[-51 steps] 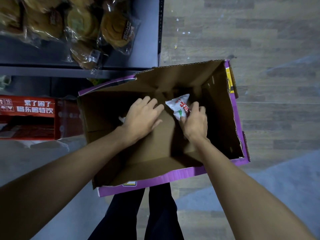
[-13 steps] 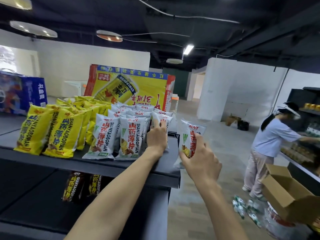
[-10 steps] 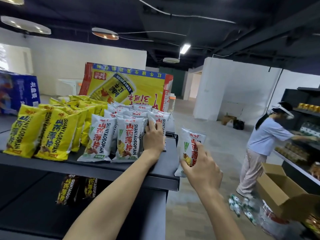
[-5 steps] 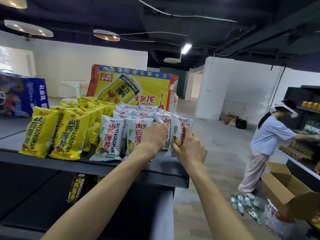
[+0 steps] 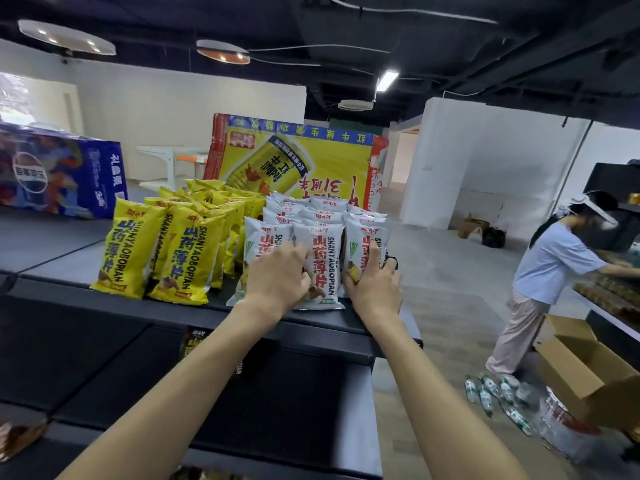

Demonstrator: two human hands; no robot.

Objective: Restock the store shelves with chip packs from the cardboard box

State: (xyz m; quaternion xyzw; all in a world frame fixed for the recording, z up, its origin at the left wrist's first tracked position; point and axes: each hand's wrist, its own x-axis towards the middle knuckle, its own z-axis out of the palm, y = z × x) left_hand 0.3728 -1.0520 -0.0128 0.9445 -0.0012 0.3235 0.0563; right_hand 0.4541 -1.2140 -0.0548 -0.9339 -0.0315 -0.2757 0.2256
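Observation:
White chip packs point(image 5: 323, 263) stand in rows on the dark top shelf point(image 5: 59, 252), to the right of rows of yellow chip packs point(image 5: 136, 252). My left hand point(image 5: 277, 280) lies on the front white packs, its fingers bent round the left edge of the middle one. My right hand point(image 5: 375, 289) grips the rightmost front white pack point(image 5: 363, 245), which stands at the shelf's right end, touching its neighbour. The purple cardboard box I took packs from is out of view.
A yellow and red drinks carton point(image 5: 304, 168) stands behind the packs and a blue carton point(image 5: 59, 171) at far left. Lower shelves point(image 5: 104, 362) hold dark packs. At right a person point(image 5: 550, 271) stocks another shelf beside an open cardboard box point(image 5: 585, 372) and bottles point(image 5: 491, 393) on the floor.
My right hand carried the white pack from beside the shelf onto its right end and stood it in the front row. My left hand stayed on the front white packs.

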